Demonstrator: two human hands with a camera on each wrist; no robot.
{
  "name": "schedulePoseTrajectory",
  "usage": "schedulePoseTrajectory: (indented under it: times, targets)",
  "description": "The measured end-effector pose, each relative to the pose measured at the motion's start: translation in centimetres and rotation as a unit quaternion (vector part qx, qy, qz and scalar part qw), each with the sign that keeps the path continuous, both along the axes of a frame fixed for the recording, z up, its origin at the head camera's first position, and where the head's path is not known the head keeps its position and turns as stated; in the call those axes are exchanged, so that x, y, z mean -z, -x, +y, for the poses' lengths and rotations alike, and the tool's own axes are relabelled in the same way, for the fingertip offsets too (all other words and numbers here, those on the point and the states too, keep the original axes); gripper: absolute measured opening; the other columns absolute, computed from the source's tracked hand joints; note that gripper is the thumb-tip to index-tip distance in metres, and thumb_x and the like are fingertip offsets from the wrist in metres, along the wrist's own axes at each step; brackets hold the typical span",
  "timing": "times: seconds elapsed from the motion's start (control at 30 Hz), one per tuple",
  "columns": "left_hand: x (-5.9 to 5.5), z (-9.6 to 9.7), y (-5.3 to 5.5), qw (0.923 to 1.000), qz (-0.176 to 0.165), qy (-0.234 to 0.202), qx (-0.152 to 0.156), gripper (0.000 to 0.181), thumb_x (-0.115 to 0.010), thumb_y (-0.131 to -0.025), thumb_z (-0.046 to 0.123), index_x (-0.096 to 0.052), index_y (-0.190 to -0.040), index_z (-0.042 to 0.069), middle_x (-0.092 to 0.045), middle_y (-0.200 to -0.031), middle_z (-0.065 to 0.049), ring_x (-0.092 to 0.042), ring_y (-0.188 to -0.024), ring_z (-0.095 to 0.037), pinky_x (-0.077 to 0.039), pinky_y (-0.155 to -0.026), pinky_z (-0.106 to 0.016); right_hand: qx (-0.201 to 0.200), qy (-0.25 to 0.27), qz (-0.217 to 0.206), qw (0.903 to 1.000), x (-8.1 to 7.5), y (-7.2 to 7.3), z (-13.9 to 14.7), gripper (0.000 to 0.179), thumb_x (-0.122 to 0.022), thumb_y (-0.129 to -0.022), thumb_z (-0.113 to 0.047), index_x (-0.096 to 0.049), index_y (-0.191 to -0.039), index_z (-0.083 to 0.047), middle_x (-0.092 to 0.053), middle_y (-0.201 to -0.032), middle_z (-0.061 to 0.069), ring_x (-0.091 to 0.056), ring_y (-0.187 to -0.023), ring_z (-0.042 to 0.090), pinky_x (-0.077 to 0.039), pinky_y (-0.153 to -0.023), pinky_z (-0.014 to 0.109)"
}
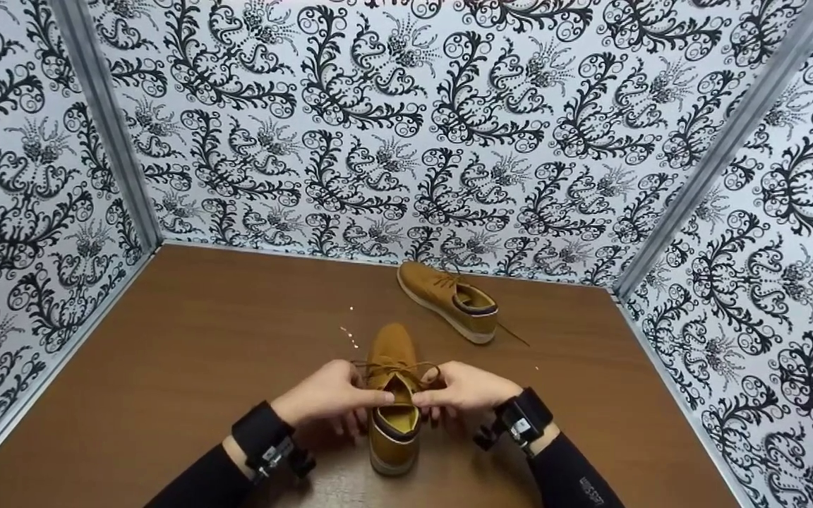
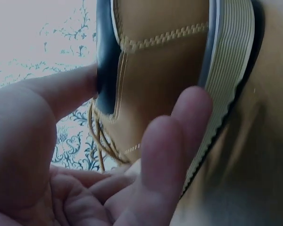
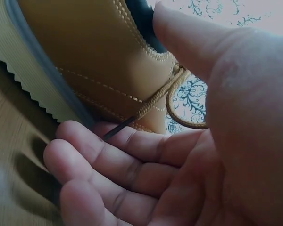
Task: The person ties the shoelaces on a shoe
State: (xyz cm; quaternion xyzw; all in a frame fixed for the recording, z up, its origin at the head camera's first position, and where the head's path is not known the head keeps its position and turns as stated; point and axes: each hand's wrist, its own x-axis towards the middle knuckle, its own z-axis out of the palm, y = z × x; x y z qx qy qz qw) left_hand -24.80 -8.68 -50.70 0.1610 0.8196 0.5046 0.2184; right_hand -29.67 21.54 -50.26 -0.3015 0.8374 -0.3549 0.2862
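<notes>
A tan lace-up shoe (image 1: 393,346) stands upright on the table, its toe pointing away and its laces (image 1: 391,367) tied across the front. On its left side, my left hand (image 1: 327,394) holds it, thumb at the dark collar (image 2: 108,61) and fingers along the lower side. From the opposite side my right hand (image 1: 466,388) holds the shoe likewise, its thumb on the collar edge. A lace end (image 3: 120,127) hangs down against the right fingers (image 3: 80,139). Each thumb tip is partly hidden at the shoe's opening.
A matching tan shoe (image 1: 442,300) sits farther back on the brown table (image 1: 237,310), one lace trailing to the right. Small light specks (image 1: 348,335) show left of the nearer toe. Patterned panels (image 1: 378,141) with grey metal posts (image 1: 106,120) enclose the back and sides.
</notes>
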Motion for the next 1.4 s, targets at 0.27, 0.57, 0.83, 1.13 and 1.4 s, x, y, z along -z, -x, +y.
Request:
schedulePoseTrajectory:
  times: [0.27, 0.57, 0.83, 1.13, 1.4]
  targets:
    - [0.1, 1.0, -0.6, 0.9993, -0.004, -0.028, -0.026, 0.039, -0.083, -0.095, 0.042, -0.072, -0.087, 0.005, -0.078, -0.077, -0.026, -0.074, -0.050, -0.020, -0.061, -0.046, -0.034, 0.004, 0.002, -0.009, 0.9999, -0.2, -0.4, -0.1, 0.032, -0.074, -0.105, -0.049, -0.073, -0.104, -0.017, -0.082, -0.090, 0.014, -0.069, -0.063, 0.015, -0.059, -0.058, 0.026]
    - [0.3, 0.5, -0.7, 0.9983, 0.015, -0.043, -0.036, 0.028, -0.077, -0.096, 0.028, -0.067, -0.106, 0.003, -0.075, -0.072, -0.015, -0.069, -0.048, -0.017, -0.063, -0.047, -0.038, 0.017, 0.006, 0.023, 0.9996, -0.4, -0.2, -1.1, 0.037, -0.073, -0.104, -0.055, -0.071, -0.109, -0.018, -0.082, -0.089, 0.009, -0.077, -0.077, 0.020, -0.058, -0.069, 0.028]
    - [-0.1, -0.9, -0.1, 0.9888, 0.072, -0.035, -0.126, 0.029, -0.076, -0.094, 0.024, -0.066, -0.104, -0.002, -0.074, -0.082, -0.012, -0.069, -0.057, -0.016, -0.057, -0.050, -0.028, 0.067, 0.049, 0.047, 0.9955, -1.1, 0.8, -4.3, 0.041, -0.075, -0.104, -0.049, -0.072, -0.118, -0.010, -0.079, -0.097, 0.010, -0.071, -0.077, 0.017, -0.060, -0.069, 0.029]
    - [-1.9, -4.0, 1.5, 0.9670, 0.122, -0.014, -0.223, 0.033, -0.071, -0.100, 0.018, -0.067, -0.119, -0.008, -0.073, -0.099, -0.018, -0.070, -0.070, -0.023, -0.058, -0.057, -0.032, 0.136, 0.121, 0.030, 0.9828, -2.1, 3.1, -9.6, 0.065, -0.081, -0.100, -0.044, -0.063, -0.146, -0.002, -0.077, -0.114, 0.008, -0.065, -0.072, 0.015, -0.060, -0.066, 0.029]
    - [-1.7, -9.2, 2.0, 0.9461, 0.171, 0.071, -0.265, 0.038, -0.067, -0.103, 0.020, -0.068, -0.126, -0.010, -0.074, -0.116, -0.028, -0.072, -0.098, -0.036, -0.062, -0.088, -0.051, 0.130, 0.191, 0.015, 0.9729, -0.9, 4.6, -16.9, 0.060, -0.081, -0.099, -0.026, -0.063, -0.150, -0.002, -0.078, -0.117, 0.010, -0.064, -0.068, 0.015, -0.060, -0.064, 0.029]
